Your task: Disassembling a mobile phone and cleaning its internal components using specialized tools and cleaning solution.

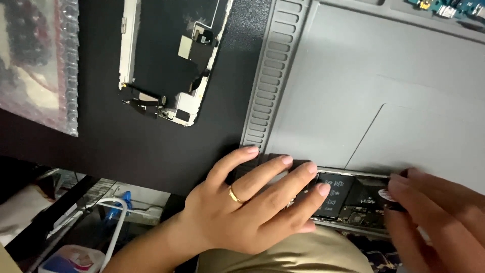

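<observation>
On the ribbed grey mat (323, 96), flat left hand (252, 207) presses an opened phone (348, 199).

Work mat (353, 76): plain grey, with a ribbed strip of slots along one edge.
Table (101, 146): matt black.
Opened phone (348, 199): black battery marked in white, silver frame.
Detached screen (166, 55): black back, silver-white rim.
Ring (234, 195): gold.
Bubble wrap (40, 60): clear, dotted.
</observation>
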